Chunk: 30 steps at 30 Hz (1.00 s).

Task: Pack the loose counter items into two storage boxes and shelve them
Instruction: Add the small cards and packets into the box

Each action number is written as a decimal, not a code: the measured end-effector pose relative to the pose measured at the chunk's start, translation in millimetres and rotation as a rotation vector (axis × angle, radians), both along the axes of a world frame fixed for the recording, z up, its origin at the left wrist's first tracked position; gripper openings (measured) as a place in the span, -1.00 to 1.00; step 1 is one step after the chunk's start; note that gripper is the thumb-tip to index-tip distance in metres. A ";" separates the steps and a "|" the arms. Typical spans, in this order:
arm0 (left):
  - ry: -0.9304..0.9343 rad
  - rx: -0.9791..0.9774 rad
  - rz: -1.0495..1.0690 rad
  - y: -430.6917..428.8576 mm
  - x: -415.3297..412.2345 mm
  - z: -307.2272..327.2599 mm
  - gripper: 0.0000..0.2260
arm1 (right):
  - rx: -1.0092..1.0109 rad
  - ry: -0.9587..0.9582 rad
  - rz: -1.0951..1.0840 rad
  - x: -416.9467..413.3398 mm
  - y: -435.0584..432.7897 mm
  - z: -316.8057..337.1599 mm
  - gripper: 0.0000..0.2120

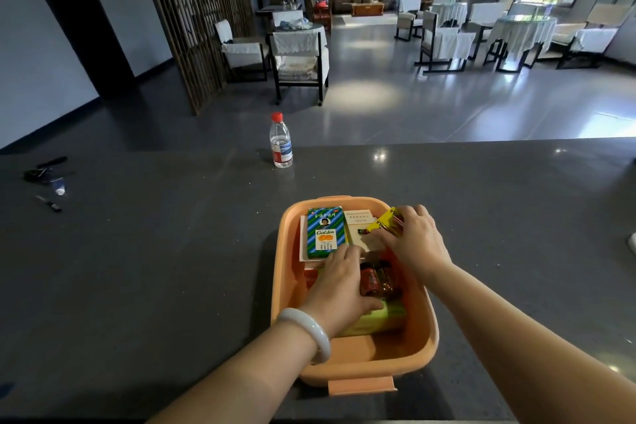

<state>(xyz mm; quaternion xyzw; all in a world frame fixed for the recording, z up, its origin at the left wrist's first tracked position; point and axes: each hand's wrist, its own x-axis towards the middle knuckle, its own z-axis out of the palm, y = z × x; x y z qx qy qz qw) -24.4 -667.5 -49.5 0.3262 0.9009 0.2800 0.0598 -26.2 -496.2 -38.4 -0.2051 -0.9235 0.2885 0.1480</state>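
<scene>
One head-worn view looks forward and down, close over the counter (165, 268).

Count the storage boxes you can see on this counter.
1. The orange box sits on the dark counter before the person, left hand resting on its contents, right hand gripping a yellow packet at its far right corner. No second box shows.

We've got open counter (172, 268) all round the box (418, 351); only a water bottle (281, 143) stands behind it.
</scene>
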 end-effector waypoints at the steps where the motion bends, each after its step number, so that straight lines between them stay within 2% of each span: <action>1: 0.016 0.012 0.001 -2.5 -1.1 3.3 -0.33 | 0.007 0.010 0.002 0.7 -1.3 0.6 -0.39; 6: 0.013 0.091 0.067 -6.2 -10.6 15.5 -0.33 | 0.040 0.033 -0.005 4.9 -9.7 5.3 -0.43; 12: 0.020 0.122 0.112 -1.9 -16.1 21.7 -0.06 | -0.021 0.012 0.031 0.2 -41.5 18.5 -0.43; 19: 0.017 0.096 0.112 -20.4 -11.5 12.7 -0.12 | -0.087 -0.065 0.156 1.3 -57.7 13.0 -0.55; 22: 0.032 0.082 0.102 -33.5 -8.2 13.8 -0.16 | -0.254 -0.091 0.226 1.8 -49.8 16.2 -0.48; 24: 0.026 0.074 0.076 -46.4 -8.2 17.9 -0.21 | -0.260 -0.037 0.128 1.2 -32.6 21.7 -0.50; 27: -0.037 -0.044 -0.015 -66.4 -7.5 26.4 -0.26 | -0.073 -0.007 -0.076 3.6 -4.6 21.5 -0.54; 30: -0.095 -0.203 -0.109 -74.3 -8.5 28.6 -0.26 | -0.056 -0.083 -0.109 6.8 3.8 5.9 -0.55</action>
